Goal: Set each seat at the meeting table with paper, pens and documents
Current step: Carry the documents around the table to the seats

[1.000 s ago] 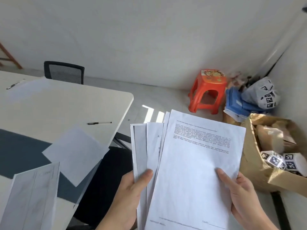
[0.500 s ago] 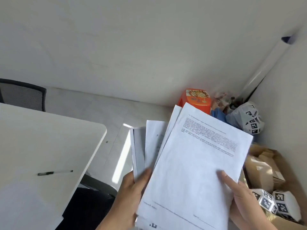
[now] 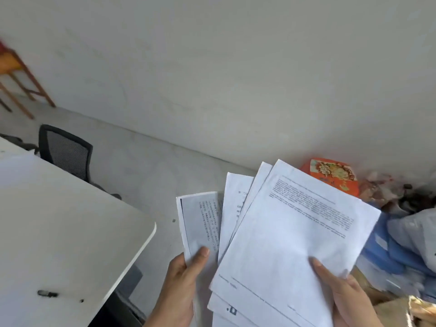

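Beside the white table [image 3: 59,220] bearing a pen [image 3: 49,294], left hand [image 3: 181,279] and right hand [image 3: 342,293] grip fanned documents [image 3: 295,232].

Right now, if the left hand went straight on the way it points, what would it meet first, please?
Nothing close, it seems: the left hand, gripping fanned documents, points past the table corner over bare floor toward the wall; depth is unclear.
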Demonstrator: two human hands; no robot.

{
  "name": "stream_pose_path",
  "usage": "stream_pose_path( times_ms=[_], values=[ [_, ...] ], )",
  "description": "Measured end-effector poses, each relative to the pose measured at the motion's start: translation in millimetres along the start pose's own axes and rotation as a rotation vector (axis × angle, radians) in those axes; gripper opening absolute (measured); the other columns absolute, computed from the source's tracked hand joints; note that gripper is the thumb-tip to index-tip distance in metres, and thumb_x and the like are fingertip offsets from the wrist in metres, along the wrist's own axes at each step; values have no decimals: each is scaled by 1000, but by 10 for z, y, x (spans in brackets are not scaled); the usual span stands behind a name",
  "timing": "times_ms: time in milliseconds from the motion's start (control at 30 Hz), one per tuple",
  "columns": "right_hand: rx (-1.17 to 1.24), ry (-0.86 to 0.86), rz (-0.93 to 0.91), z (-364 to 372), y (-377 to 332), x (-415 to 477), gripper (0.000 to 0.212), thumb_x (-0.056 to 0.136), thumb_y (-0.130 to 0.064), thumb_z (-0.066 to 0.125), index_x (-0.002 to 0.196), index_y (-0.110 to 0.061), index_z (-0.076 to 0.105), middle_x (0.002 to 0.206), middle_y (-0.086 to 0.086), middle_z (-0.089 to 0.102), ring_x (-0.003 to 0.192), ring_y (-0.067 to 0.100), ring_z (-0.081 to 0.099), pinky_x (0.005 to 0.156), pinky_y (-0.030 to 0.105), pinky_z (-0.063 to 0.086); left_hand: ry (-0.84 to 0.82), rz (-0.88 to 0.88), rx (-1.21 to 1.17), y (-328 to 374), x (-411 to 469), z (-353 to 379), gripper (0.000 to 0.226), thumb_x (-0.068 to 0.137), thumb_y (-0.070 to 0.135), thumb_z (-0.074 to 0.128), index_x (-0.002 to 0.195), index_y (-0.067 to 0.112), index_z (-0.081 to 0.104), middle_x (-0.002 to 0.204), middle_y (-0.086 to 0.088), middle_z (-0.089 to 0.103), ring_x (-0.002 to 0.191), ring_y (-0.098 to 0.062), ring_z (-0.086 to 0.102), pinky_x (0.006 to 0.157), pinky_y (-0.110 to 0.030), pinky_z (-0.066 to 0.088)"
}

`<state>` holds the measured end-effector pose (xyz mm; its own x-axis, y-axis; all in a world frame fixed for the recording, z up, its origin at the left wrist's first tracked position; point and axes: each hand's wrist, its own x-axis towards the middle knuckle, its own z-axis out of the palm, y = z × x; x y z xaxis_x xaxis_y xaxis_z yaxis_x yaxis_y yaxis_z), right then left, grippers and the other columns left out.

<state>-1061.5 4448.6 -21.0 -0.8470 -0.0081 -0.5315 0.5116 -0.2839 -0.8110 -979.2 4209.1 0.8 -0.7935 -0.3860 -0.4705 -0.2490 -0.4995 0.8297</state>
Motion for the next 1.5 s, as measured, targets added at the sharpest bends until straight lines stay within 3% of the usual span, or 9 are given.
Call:
stream_pose_path(
  times_ms=[100,400,567,833,967,1133,1300,1400,1500],
  values=[
    [-12,-125,13,114,-326,583,21,87,0,61,103,-10,69,86,6,79,70,18,75,63,31,58,67,25,0,142,327,297,39,70,19,81,105,4,73,108,-17,74,109,-36,66,108,-55,39],
    [-178,-475,172,1138,-701,1745,23,86,-2,59,107,-1,70,103,23,74,85,34,74,65,40,62,318,-40,-251,388,914,226,39,74,22,75,109,5,71,108,-22,72,103,-42,67,102,-57,43],
    [-361,-664,211,1996,-698,2152,20,85,-1,62,100,2,75,106,28,71,92,43,71,75,48,60,457,13,-243,633,1437,-91,42,66,19,84,98,-4,72,93,-25,74,81,-37,73,77,-40,55],
    [-605,-829,262,3356,-952,2659,57,45,-18,86,96,4,75,102,30,71,91,47,70,77,49,59,485,142,-258,1450,2200,-648,37,71,17,75,103,-2,70,96,-23,75,87,-38,72,78,-43,57],
    [-644,-826,357,3937,-839,2838,30,75,-7,72,100,9,70,96,29,73,79,42,73,61,41,61,562,156,-292,1648,2369,-921,31,72,14,80,98,-2,73,96,-23,75,87,-38,73,77,-42,58],
    [-756,-937,446,4666,-620,3080,25,83,-3,60,105,5,69,99,28,73,83,42,73,61,39,60,761,167,-361,1766,2581,-1189,41,66,23,79,98,-2,73,95,-24,75,87,-39,72,86,-48,54],
    [-825,-1131,467,5543,-486,3478,33,77,-3,74,108,8,69,104,31,71,93,48,70,76,49,59,910,195,-446,2044,2995,-1356,37,72,19,70,101,-4,71,95,-24,74,87,-40,72,86,-48,54],
    [-873,-1263,407,6150,-502,3708,54,59,-19,82,105,6,71,104,29,72,94,46,70,88,57,54,963,235,-472,2331,3312,-1419,35,72,17,74,101,-4,71,97,-25,74,89,-41,72,86,-49,54],
    [-927,-1362,328,6725,-490,3845,28,79,-7,75,104,5,71,103,26,73,93,43,71,89,56,54,1010,271,-477,2567,3540,-1507,36,71,11,81,103,-3,71,100,-24,74,91,-41,72,86,-50,55]
  ],
)
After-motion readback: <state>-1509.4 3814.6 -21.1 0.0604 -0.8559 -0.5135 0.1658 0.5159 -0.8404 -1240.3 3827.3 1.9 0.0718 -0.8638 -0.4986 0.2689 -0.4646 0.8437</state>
